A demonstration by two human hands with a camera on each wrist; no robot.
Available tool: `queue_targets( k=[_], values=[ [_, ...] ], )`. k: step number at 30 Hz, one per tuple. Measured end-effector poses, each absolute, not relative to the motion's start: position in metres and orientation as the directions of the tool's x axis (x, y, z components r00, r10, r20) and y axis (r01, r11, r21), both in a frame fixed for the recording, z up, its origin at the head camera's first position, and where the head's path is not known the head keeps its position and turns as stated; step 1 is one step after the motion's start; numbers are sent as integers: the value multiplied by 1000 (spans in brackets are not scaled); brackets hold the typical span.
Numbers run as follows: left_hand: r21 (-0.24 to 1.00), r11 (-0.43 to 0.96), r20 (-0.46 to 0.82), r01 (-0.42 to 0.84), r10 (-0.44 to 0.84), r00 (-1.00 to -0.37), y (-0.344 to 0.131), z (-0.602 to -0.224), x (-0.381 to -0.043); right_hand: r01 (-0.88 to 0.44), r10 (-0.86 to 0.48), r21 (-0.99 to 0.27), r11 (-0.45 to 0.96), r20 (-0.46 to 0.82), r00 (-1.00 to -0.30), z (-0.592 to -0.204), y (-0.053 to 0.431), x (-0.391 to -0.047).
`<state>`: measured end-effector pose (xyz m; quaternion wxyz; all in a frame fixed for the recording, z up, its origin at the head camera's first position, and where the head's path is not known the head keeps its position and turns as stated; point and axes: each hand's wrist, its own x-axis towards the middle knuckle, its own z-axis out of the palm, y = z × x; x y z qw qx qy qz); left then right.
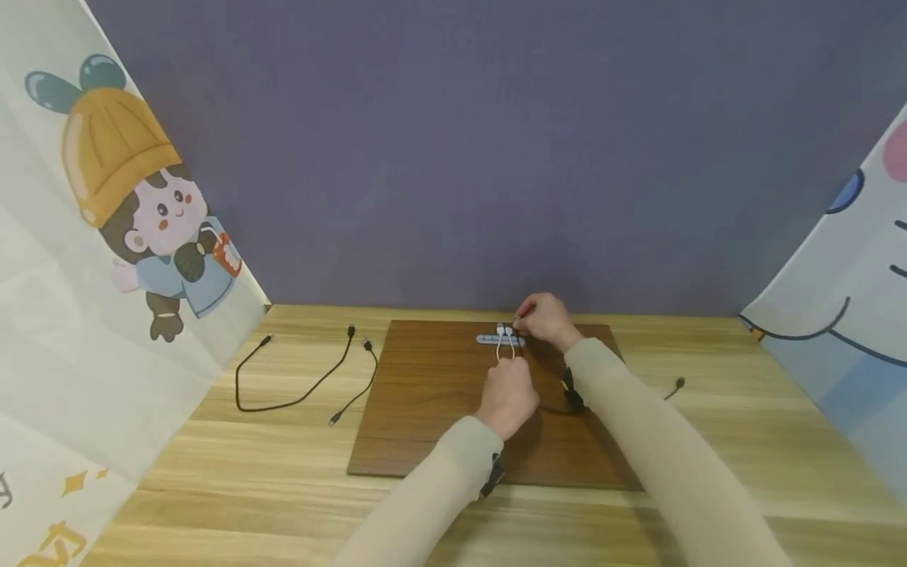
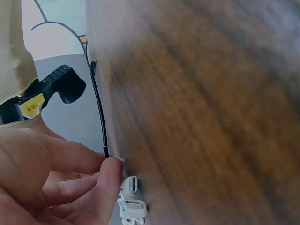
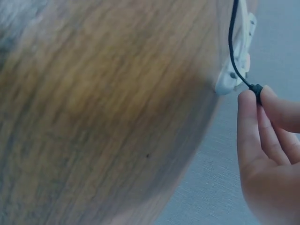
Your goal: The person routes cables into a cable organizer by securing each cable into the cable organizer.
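Note:
My right hand (image 1: pixel 546 319) pinches the black plug (image 3: pixel 256 91) of a cable between thumb and fingertip, just past the right end of a pale cable clip (image 1: pixel 487 339). The thin black cord (image 3: pixel 230 42) runs from this plug over the end of the clip. Nearer me, my left hand (image 1: pixel 509 398) pinches a black cable (image 2: pixel 98 103) between thumb and forefinger. Two white cables with white plugs (image 2: pixel 135 207) sit side by side in the clip, their loops hanging toward my left hand. The clip lies near the far edge of a brown wooden board (image 1: pixel 425 394).
Left of the board, a longer black cable (image 1: pixel 276 407) and a shorter black cable (image 1: pixel 374 370) lie on the light wood table (image 1: pixel 212 472). Another black plug (image 1: pixel 680 383) rests right of the board, beyond my right sleeve. A grey-blue panel (image 1: pixel 453 157) stands behind the table.

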<state>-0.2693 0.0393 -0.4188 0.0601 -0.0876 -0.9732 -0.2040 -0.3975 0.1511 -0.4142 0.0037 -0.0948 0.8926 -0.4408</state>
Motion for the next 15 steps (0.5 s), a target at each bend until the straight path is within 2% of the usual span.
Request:
queue_targets(
  k=[6,15],
  values=[
    [364,910,145,199,156,-977,40,-419,-270,-160,-146,-713,683,81,-986,-417,149,-399],
    [306,934,132,185,151,-980,41,-417,-269,-207,-184,-592,779,99,-978,-419,144,-400]
  ],
)
